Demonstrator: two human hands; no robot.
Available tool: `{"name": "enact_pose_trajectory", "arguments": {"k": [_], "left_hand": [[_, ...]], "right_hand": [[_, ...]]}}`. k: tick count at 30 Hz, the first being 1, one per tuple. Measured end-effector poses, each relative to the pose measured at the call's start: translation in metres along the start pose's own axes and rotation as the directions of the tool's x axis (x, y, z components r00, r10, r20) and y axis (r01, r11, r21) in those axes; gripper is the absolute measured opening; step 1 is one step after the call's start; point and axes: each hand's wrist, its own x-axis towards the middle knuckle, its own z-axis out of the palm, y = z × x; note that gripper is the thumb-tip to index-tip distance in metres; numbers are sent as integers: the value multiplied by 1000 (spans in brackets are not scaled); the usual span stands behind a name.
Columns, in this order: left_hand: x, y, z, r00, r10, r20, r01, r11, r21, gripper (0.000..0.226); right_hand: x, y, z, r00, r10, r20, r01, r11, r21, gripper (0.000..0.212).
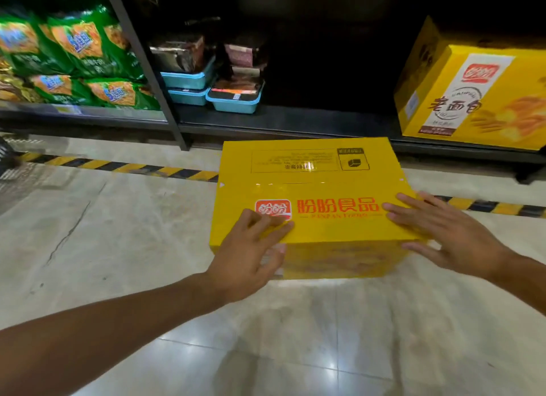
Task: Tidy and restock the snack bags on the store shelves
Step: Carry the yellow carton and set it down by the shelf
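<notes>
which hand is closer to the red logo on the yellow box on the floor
Left. The left hand has fingertips touching the red logo; the right hand rests on the lid's far right edge.

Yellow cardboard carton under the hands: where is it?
Head view, centre: yellow cardboard carton on the tiled floor before the bottom shelf, both hands on top.

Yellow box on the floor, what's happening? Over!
Left hand and right hand flat on yellow box, fingers spread. Box shut, on floor by the shelf. Nothing in the way.
</notes>
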Motion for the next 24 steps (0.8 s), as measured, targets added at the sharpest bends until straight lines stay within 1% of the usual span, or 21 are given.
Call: {"name": "enact_pose_trajectory", "arguments": {"k": [3,4,5,6,7,8,9,10,12,13,14,15,16,17,18,19,21,23,24], "left_hand": [[5,25,5,979,176,98,-158,974,-163,39],[12,26,3,970,210,120,-184,963,-197,38],[20,23,0,969,208,134,-175,958,-227,38],[29,16,-4,977,169,130,-131,957,-260,39],[36,5,-8,988,107,107,-72,956,-283,41],[43,-10,-13,996,32,83,-8,961,-276,44],[48,-27,-17,997,-31,68,46,972,-231,49],[53,-43,-21,993,-86,78,98,980,-174,54],[58,-70,-27,956,-229,185,253,960,-118,66],[60,-79,-29,919,-307,247,344,931,-120,73],[61,-86,-31,890,-354,286,395,913,-100,80],[62,-93,-31,879,-372,298,404,913,-51,87],[63,-98,-31,876,-381,295,395,919,15,92],[63,-102,-31,870,-397,292,401,915,52,93],[63,-105,-33,861,-416,291,424,905,39,91],[63,-106,-34,849,-435,299,463,886,-24,85],[59,-107,-36,839,-451,306,507,852,-133,63],[53,-107,-41,842,-457,288,506,854,-124,46],[48,-106,-44,846,-451,284,498,858,-121,44]], "right_hand": [[-16,28,-3,995,93,-45,-98,989,-115,56],[-14,32,-2,988,147,-49,-152,979,-136,62],[-9,31,-1,977,207,-49,-212,968,-133,74],[-1,25,1,965,259,-47,-263,958,-113,85],[9,14,5,956,290,-39,-293,953,-82,89],[18,-2,8,958,286,-16,-286,957,-43,87],[27,-23,11,969,247,14,-247,969,-9,79],[35,-45,14,978,203,49,-204,979,18,77],[50,-91,16,984,112,135,-119,992,38,82],[57,-114,17,986,53,158,-60,998,37,84],[62,-134,21,986,-2,164,-3,1000,31,86],[67,-152,25,987,-28,156,25,999,23,88],[72,-168,29,989,-17,144,14,1000,21,91],[78,-182,33,991,25,133,-28,999,21,95],[83,-193,38,988,90,125,-93,995,22,100],[88,-204,40,980,159,119,-163,986,21,104],[95,-220,44,958,268,105,-271,963,13,112],[98,-228,49,950,297,93,-297,955,-19,114],[96,-228,51,956,279,89,-276,960,-41,112]]}}
